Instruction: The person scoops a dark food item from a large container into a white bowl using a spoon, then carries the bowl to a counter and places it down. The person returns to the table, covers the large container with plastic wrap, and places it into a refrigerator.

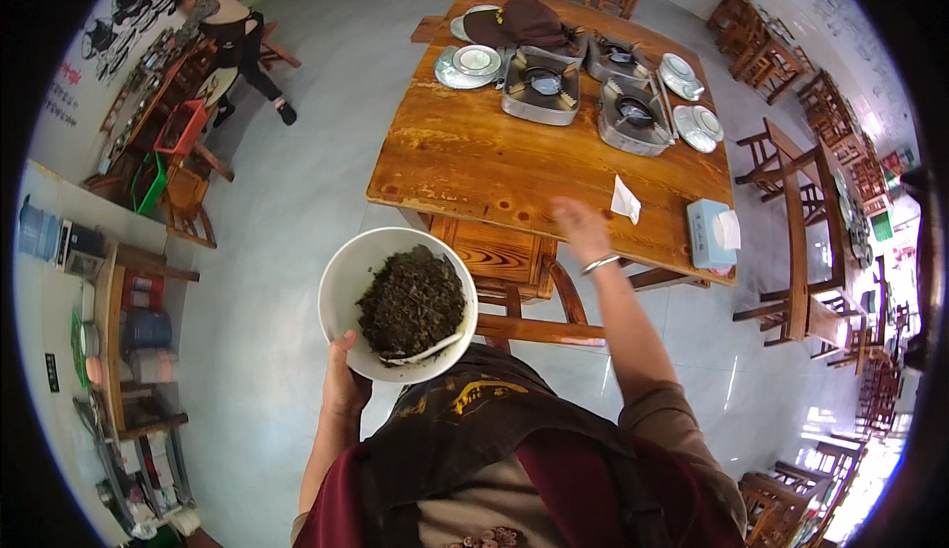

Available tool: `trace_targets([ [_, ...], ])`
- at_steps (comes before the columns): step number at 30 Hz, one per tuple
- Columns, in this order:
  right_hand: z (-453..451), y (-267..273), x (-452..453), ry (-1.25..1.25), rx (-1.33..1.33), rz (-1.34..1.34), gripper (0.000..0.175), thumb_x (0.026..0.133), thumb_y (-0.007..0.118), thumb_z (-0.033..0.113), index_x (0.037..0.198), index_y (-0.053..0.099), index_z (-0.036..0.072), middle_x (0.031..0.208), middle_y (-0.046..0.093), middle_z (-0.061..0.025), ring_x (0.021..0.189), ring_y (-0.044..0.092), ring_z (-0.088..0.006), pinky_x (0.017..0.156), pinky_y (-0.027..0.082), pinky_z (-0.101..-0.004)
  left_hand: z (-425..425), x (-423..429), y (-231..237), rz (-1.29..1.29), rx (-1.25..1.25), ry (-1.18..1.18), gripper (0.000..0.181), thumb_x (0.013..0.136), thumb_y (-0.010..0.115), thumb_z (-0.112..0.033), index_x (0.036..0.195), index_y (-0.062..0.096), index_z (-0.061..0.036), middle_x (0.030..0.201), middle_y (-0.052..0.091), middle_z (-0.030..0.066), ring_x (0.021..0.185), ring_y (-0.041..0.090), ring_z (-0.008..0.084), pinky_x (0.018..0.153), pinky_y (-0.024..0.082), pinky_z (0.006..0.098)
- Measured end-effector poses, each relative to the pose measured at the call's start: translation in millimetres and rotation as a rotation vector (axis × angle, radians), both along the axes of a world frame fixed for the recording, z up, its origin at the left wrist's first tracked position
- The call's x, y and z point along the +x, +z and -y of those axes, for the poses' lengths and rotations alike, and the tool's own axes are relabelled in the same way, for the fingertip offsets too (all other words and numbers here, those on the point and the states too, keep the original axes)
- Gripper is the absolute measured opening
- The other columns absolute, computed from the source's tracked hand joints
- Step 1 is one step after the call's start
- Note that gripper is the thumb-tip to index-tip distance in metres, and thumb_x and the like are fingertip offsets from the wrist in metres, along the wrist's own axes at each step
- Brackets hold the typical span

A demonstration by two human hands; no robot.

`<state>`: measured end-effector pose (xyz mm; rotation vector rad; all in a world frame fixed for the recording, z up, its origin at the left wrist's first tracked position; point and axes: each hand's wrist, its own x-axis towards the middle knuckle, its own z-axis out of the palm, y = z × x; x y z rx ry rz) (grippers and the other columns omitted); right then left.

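Observation:
A white bowl (337,281) is held in my left hand (347,374), with the thumb at its rim. Dark, chopped leafy food (411,300) fills much of it, and a white spoon (426,351) lies along its inner side. My right hand (584,229), slightly blurred and with a bangle at the wrist, reaches over the near edge of the wooden table (460,155) and holds nothing that I can see. Just beyond it, to the right, lies a crumpled white tissue (626,200). A light blue tissue box (709,235) stands at the table's right corner.
Metal tabletop stoves (542,107), stacked dishes (474,61) and a brown cap (530,23) occupy the table's far half. A wooden chair (489,251) is tucked under the near edge. Another person (241,36) leans over a side table at upper left, near red and green crates (182,127).

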<state>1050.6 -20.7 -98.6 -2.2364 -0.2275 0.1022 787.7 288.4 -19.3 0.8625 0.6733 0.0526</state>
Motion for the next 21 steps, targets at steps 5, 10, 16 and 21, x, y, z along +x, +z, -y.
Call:
trace_targets([
  [5, 125.6, -56.5, 84.7, -0.214, -0.54, 0.275, 0.024, 0.087, 0.057, 0.024, 0.107, 0.065, 0.013, 0.11, 0.063, -0.0098, 0.104, 0.056, -0.0273, 0.094, 0.04, -0.0384, 7.4, 9.8, -0.1, -0.031, 0.059, 0.156, 0.065, 0.082, 0.056, -0.033, 0.135, 0.035, -0.0011, 0.133, 0.044, 0.0134, 0.122, 0.042, 0.0267, 0.103, 0.032, 0.0372],
  [10, 135.4, -102.1, 67.6, -0.13, -0.69, 0.301, 0.022, 0.082, 0.059, 0.017, 0.101, 0.066, 0.008, 0.111, 0.061, -0.0119, 0.106, 0.053, -0.0291, 0.093, 0.041, -0.0387, 13.0, -0.4, -4.7, -0.034, 0.042, 0.296, 0.064, 0.083, 0.056, -0.032, 0.134, 0.036, -0.0011, 0.133, 0.045, 0.0129, 0.122, 0.043, 0.0267, 0.103, 0.033, 0.0384],
  [16, 120.6, -129.1, 75.4, -0.218, -0.31, 0.202, 0.01, 0.08, 0.064, 0.008, 0.089, 0.067, 0.004, 0.089, 0.066, -0.0109, 0.083, 0.062, -0.0227, 0.074, 0.05, -0.0332, 13.5, -7.4, -10.5, -0.089, 0.0, 0.362, 0.063, 0.083, 0.055, -0.032, 0.133, 0.037, 0.0001, 0.131, 0.047, 0.0134, 0.12, 0.045, 0.0262, 0.102, 0.034, 0.04],
  [21, -13.5, -51.7, 33.7, 0.232, 0.245, -0.317, 0.029, 0.085, 0.057, 0.004, 0.114, 0.059, 0.004, 0.108, 0.063, -0.0076, 0.099, 0.059, -0.0195, 0.088, 0.047, -0.0337, 12.8, -18.0, 1.9, -0.005, 0.046, 0.416, 0.058, 0.084, 0.051, -0.032, 0.13, 0.039, 0.0013, 0.126, 0.05, 0.0158, 0.111, 0.051, 0.0268, 0.093, 0.041, 0.0411],
])
